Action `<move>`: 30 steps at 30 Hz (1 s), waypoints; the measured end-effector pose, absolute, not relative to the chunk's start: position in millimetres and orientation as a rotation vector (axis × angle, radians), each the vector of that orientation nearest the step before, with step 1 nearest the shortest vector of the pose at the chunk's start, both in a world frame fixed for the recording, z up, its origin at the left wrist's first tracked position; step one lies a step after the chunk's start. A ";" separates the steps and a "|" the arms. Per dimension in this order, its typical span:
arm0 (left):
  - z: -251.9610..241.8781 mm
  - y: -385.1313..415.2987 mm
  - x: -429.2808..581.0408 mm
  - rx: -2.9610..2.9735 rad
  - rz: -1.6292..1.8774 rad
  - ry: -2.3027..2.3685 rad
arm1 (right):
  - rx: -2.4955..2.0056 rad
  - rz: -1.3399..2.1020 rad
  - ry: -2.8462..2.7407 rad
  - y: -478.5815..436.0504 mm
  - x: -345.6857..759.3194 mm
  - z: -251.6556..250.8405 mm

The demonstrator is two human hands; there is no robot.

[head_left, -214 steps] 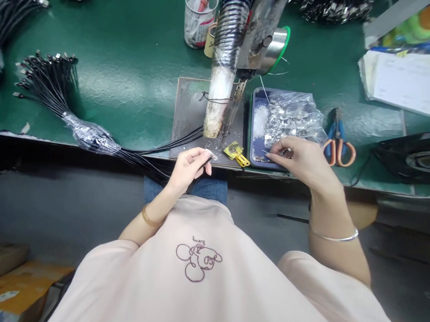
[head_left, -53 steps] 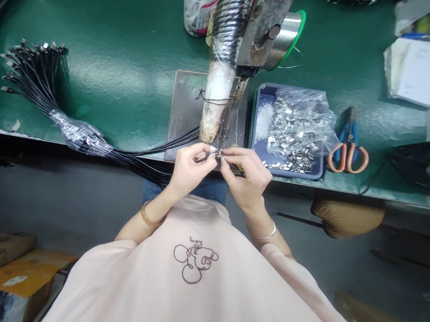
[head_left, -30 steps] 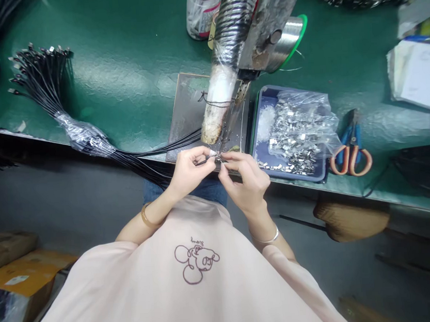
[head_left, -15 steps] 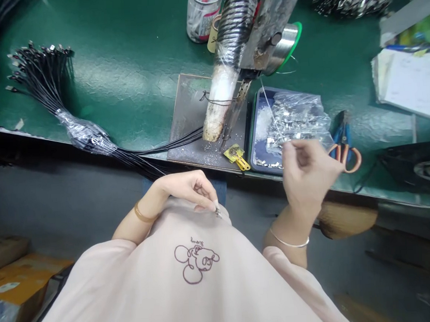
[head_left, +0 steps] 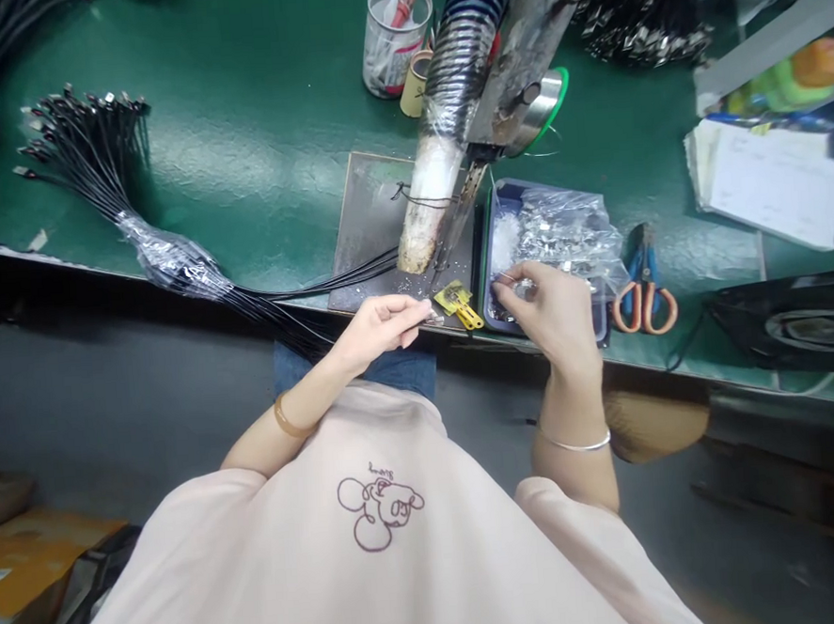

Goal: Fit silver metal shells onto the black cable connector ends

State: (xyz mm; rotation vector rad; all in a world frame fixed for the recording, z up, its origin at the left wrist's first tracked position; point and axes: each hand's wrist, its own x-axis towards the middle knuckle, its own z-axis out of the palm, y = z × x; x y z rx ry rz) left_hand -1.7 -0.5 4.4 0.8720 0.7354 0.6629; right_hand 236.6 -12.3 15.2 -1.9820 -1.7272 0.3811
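Note:
My left hand (head_left: 388,329) pinches a small metal connector (head_left: 432,319) at the front edge of the grey board (head_left: 364,202). Beside it lies a yellow clip-like piece (head_left: 460,306). My right hand (head_left: 548,306) is closed over the front left of a blue tray (head_left: 492,321), thumb and forefinger together; what they hold, if anything, is too small to name. Small metal parts and a clear plastic bag (head_left: 567,223) fill the tray. Above the board hangs a taped hose nozzle (head_left: 430,189), next to thin metal prongs. Black cables (head_left: 344,277) run onto the board under the nozzle.
A bundle of black cables (head_left: 89,153) lies at the left. Orange-handled pliers (head_left: 645,289) rest right of the tray. Behind stand a solder spool (head_left: 542,107) and a clear cup (head_left: 393,45). Papers (head_left: 769,177) and a black device (head_left: 799,322) are at the right.
My left hand has moved up and forward to the board's edge with the connector. My right hand has moved left and slightly up, down over the tray. The view has shifted slightly.

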 end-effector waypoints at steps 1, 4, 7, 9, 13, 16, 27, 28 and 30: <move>2.4 -0.8 -1.2 0.872 0.674 0.749 | -1.965 0.333 -1.631 -15.7 234.0 16.8; -3.8 -1.4 0.4 0.917 0.762 0.796 | -1.816 0.246 -1.304 -29.2 222.8 21.9; -9.1 -2.6 3.3 0.989 0.886 0.835 | -1.625 0.388 -1.206 -42.3 206.0 25.9; -11.7 -4.2 5.6 1.026 0.956 0.855 | -1.535 0.548 -1.261 -48.2 192.2 25.5; -13.3 -8.8 8.7 1.120 1.058 0.897 | -1.513 0.680 -1.356 -50.4 166.6 16.1; -11.0 -11.9 8.9 1.253 1.102 0.942 | -1.543 0.659 -1.393 -47.1 156.9 7.7; -8.5 -13.1 6.3 1.598 1.164 0.954 | -1.485 0.795 -1.386 -44.7 157.6 5.7; -8.3 -13.1 6.2 1.610 1.168 0.954 | -1.482 0.802 -1.384 -44.7 157.7 6.0; -7.4 -13.0 6.0 1.629 1.171 0.958 | -1.485 0.806 -1.391 -44.9 158.1 6.6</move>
